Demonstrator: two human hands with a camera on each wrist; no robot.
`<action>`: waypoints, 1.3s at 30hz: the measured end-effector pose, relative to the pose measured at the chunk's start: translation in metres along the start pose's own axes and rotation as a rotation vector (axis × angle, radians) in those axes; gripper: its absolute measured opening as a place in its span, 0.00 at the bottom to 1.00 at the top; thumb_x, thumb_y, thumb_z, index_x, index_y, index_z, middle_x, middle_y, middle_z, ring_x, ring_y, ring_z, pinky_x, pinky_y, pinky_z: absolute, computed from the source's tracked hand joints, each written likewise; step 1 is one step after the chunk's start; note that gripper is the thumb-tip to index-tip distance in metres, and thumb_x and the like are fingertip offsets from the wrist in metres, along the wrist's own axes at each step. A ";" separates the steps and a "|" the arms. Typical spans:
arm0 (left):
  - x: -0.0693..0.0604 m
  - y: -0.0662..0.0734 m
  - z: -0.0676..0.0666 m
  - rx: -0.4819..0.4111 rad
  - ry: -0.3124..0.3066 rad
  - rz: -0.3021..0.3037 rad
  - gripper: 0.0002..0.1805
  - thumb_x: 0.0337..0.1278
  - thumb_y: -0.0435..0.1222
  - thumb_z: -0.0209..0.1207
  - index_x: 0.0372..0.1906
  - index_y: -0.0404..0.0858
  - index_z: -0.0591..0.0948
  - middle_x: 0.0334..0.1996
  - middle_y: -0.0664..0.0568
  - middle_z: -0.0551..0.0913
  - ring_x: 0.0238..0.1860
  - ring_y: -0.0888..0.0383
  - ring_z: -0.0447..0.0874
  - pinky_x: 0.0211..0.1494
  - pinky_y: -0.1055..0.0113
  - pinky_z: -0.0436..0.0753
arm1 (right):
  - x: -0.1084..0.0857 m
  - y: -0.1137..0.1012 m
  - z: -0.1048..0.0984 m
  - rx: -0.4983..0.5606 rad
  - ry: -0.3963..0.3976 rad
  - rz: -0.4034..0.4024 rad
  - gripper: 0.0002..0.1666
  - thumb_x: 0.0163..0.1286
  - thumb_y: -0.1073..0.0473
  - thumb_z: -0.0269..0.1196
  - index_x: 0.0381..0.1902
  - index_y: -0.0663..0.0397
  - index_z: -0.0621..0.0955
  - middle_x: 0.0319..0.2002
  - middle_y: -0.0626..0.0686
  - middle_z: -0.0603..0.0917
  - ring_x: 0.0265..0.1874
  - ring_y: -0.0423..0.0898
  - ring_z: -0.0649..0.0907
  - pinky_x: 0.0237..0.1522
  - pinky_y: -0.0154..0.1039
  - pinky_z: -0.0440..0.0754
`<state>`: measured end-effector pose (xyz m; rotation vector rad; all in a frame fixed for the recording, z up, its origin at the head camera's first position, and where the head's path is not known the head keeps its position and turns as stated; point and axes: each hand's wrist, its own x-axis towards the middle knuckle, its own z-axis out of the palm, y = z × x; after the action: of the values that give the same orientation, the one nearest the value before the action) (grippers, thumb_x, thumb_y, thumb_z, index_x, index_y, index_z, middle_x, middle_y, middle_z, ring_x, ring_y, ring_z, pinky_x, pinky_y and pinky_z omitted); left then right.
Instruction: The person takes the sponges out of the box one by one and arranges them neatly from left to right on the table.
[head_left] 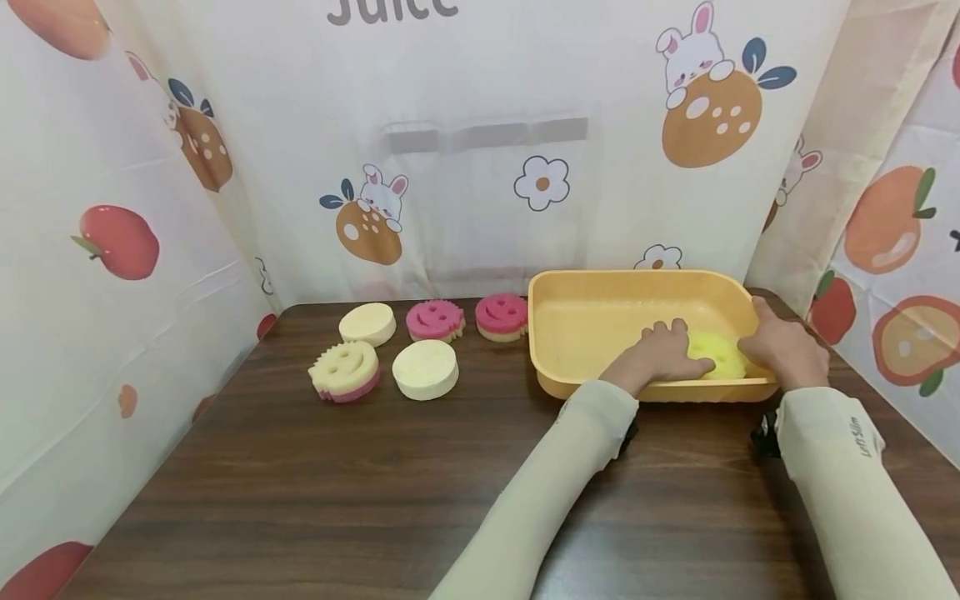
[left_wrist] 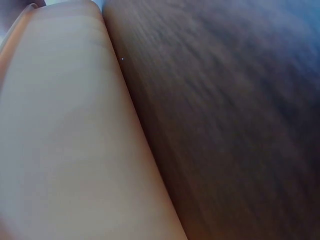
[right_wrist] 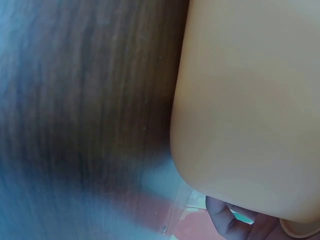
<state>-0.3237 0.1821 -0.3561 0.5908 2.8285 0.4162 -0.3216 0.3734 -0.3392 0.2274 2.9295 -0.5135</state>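
A bright yellow sponge lies inside a yellow plastic tray, towards its right end. My left hand reaches over the tray's front rim, with its fingers spread and its thumb at the sponge's left side. At the tray's right end, my right hand grips the rim, its thumb over the inner side close to the sponge. In the right wrist view, curled fingers show against the outside of the tray wall. The left wrist view shows mostly the tray's outer wall; the left fingers are hidden there.
Left of the tray on the brown wooden table lie two pink smiley sponges, a cream smiley sponge and two pale round discs. Printed fabric hangs behind the table and along both sides.
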 end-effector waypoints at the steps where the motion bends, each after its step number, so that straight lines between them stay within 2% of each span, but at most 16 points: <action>1: 0.000 0.000 0.000 -0.004 0.002 -0.002 0.43 0.63 0.65 0.47 0.77 0.50 0.54 0.70 0.55 0.65 0.68 0.59 0.65 0.69 0.68 0.68 | 0.000 0.000 0.000 0.002 -0.001 0.001 0.51 0.68 0.49 0.47 0.78 0.50 0.32 0.65 0.83 0.60 0.54 0.80 0.69 0.46 0.72 0.66; 8: -0.002 0.000 0.000 -0.008 0.010 -0.001 0.43 0.64 0.64 0.46 0.77 0.49 0.52 0.70 0.55 0.64 0.68 0.59 0.65 0.69 0.69 0.68 | -0.001 -0.002 -0.001 0.007 -0.019 0.008 0.52 0.68 0.49 0.47 0.78 0.50 0.31 0.67 0.83 0.58 0.57 0.80 0.67 0.50 0.75 0.65; 14: -0.004 -0.001 0.001 -0.035 0.002 -0.005 0.42 0.65 0.63 0.45 0.78 0.49 0.51 0.71 0.54 0.63 0.66 0.59 0.67 0.68 0.69 0.69 | -0.003 -0.002 0.001 0.004 -0.023 0.002 0.51 0.69 0.49 0.47 0.78 0.51 0.32 0.66 0.83 0.58 0.56 0.80 0.68 0.49 0.74 0.65; 20: -0.001 -0.002 0.000 -0.081 0.008 0.001 0.41 0.67 0.62 0.43 0.78 0.49 0.51 0.72 0.53 0.61 0.67 0.58 0.66 0.69 0.69 0.68 | 0.000 0.001 0.001 -0.001 0.003 -0.012 0.52 0.69 0.49 0.48 0.78 0.50 0.32 0.66 0.83 0.60 0.55 0.80 0.68 0.48 0.74 0.66; 28: 0.000 -0.003 -0.001 -0.090 0.027 0.007 0.37 0.70 0.61 0.41 0.76 0.49 0.54 0.71 0.53 0.63 0.65 0.58 0.69 0.66 0.70 0.71 | 0.003 0.001 0.000 0.002 -0.001 -0.004 0.51 0.68 0.49 0.47 0.78 0.50 0.32 0.66 0.83 0.60 0.55 0.80 0.69 0.46 0.74 0.66; 39: -0.002 -0.005 0.000 -0.156 0.019 0.004 0.32 0.73 0.57 0.41 0.75 0.51 0.55 0.71 0.53 0.62 0.65 0.58 0.68 0.65 0.68 0.72 | -0.001 -0.003 -0.002 0.008 -0.007 0.005 0.50 0.68 0.50 0.46 0.78 0.51 0.32 0.66 0.83 0.60 0.55 0.80 0.68 0.47 0.74 0.65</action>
<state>-0.3233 0.1771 -0.3570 0.5632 2.7796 0.6394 -0.3211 0.3708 -0.3361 0.2328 2.9195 -0.5250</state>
